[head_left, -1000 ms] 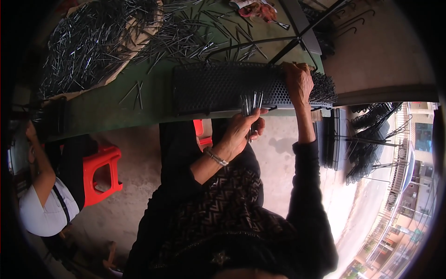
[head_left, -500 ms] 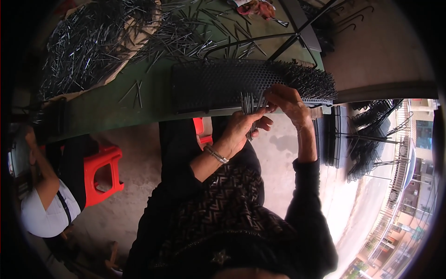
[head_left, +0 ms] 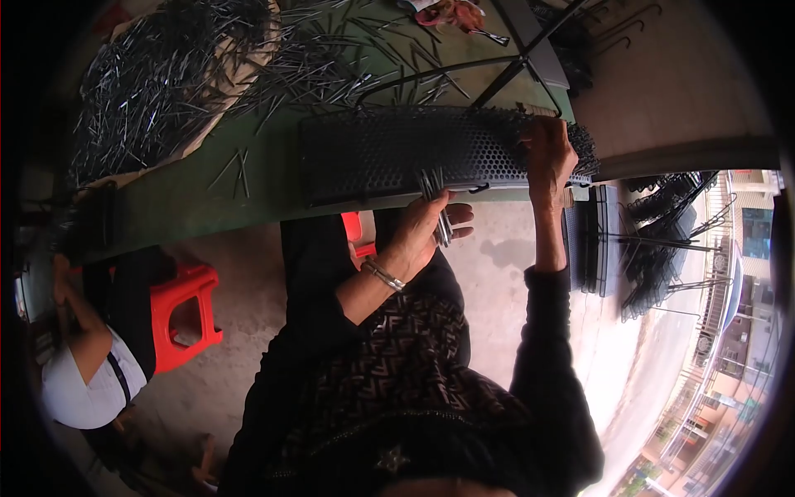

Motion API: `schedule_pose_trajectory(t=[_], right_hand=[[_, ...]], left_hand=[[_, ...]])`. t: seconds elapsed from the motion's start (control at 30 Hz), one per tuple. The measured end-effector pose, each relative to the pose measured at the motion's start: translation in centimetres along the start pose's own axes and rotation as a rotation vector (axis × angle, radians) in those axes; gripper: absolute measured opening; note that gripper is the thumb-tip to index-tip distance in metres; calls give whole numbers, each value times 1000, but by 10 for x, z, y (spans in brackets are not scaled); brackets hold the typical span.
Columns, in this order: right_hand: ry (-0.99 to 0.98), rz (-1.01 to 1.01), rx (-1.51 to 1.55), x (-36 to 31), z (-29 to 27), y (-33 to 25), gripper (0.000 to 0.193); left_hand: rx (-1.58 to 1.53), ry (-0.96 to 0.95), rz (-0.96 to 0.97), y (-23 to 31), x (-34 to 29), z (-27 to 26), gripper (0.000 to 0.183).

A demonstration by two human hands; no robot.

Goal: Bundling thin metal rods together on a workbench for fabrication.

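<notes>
Left hand (head_left: pixel 418 229) clutches slim grey metal rods (head_left: pixel 430 187) beside a black perforated metal panel (head_left: pixel 373 157); the right hand (head_left: pixel 551 161), grip unclear, has moved to its bristly right end, apparently adding rods

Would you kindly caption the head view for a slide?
Left hand holds thin grey rods, right hand over the right end of a long black perforated panel on a green table.

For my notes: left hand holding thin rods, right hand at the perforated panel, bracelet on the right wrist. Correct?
Wrong side: the head view shows the bracelet on the left wrist. Left hand holding rods, right hand at the panel: correct.
</notes>
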State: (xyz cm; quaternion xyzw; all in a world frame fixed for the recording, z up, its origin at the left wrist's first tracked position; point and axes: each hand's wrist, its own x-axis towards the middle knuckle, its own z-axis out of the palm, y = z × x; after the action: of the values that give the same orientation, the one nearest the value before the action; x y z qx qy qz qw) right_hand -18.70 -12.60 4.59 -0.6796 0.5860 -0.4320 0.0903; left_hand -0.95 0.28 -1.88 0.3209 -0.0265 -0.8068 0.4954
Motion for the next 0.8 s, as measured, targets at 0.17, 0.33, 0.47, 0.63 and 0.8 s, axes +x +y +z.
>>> schedule_pose_trajectory(t=[0.17, 0.33, 0.47, 0.63, 0.8], right_hand=[[-21, -8, -7, -3, 11, 9, 15], [-85, -15, -103, 3, 14, 16, 15], [-88, -159, -302, 4, 23, 19, 13], [-63, -234, -455, 1, 19, 10, 14], [-94, -178, -251, -14, 9, -17, 21]], left_hand=[[33, -18, 26, 0, -4, -1, 26], [103, 5, 15, 5, -10, 8, 28], [122, -27, -10, 7, -9, 11, 31], [190, -11, 7, 11, -13, 18, 33], [238, -35, 55, 12, -15, 19, 34]])
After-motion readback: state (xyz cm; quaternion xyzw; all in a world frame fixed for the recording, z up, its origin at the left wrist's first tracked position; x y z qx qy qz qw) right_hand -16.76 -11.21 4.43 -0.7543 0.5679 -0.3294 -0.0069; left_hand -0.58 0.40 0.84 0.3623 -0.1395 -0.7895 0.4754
